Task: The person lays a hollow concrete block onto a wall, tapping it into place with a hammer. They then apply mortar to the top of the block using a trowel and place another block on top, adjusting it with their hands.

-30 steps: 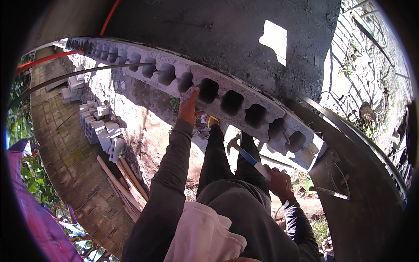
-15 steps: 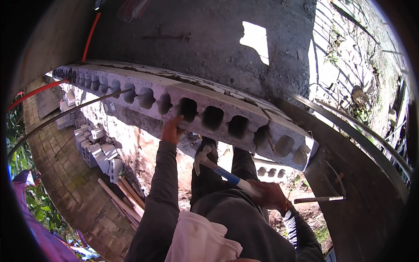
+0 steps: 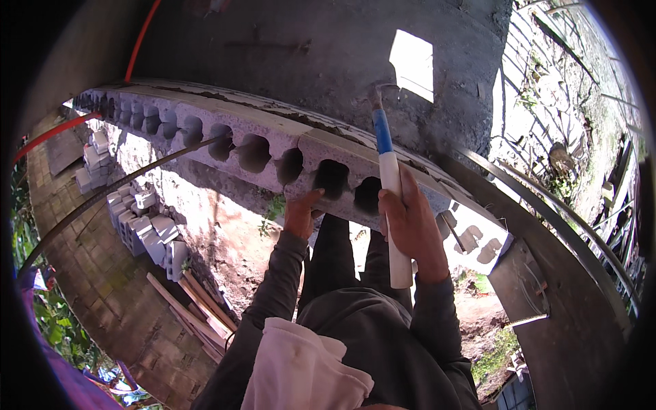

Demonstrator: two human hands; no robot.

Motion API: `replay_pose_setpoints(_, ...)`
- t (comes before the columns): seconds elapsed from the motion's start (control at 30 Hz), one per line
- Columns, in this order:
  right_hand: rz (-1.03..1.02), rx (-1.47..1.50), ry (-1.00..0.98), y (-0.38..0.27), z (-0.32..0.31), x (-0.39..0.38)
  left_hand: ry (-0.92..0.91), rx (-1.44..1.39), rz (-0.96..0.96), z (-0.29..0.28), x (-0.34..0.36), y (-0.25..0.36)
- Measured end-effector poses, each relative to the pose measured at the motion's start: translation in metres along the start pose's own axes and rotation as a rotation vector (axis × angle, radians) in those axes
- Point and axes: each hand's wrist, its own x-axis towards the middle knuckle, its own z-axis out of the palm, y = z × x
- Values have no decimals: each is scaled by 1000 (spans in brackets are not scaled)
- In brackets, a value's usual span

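Observation:
A row of grey hollow concrete blocks [image 3: 240, 116] runs across the middle as the top of a wall, its dark holes facing up toward me. My left hand [image 3: 301, 213] grips the near edge of one block, thumb at the rim of a hole; its other fingers are partly hidden. In my right hand [image 3: 415, 222] is a claw hammer [image 3: 385, 143] with a white and blue handle. Its metal head points away from me, past the far side of the wall, and I cannot tell whether it touches anything.
A bent steel rod [image 3: 130, 179] reaches from the left into a block hole. Stacked blocks [image 3: 140, 229] and wooden boards [image 3: 198, 307] lie on the brick paving at lower left. An orange-red pipe [image 3: 61, 133] is farther left. A brown panel [image 3: 567, 301] and metal rails stand at right.
My right hand has swung the hammer up and forward from beside my waist to over the wall. My left hand has shifted right along the block edge.

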Motion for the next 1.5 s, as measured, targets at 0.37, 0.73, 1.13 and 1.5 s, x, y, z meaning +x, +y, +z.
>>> replay_pose_setpoints(0.37,194,-226,-302,-43,22,121,-5,-91,96,4,-6,10)
replay_pose_setpoints(0.73,277,-395,-553,-53,34,150,-47,-171,153,0,0,3)
replay_pose_setpoints(1.13,297,-397,-541,-69,28,147,-20,-139,217,-4,2,-4)
replay_pose_setpoints(1.5,258,-286,-519,-52,16,146,-54,-111,191,-9,9,-13)
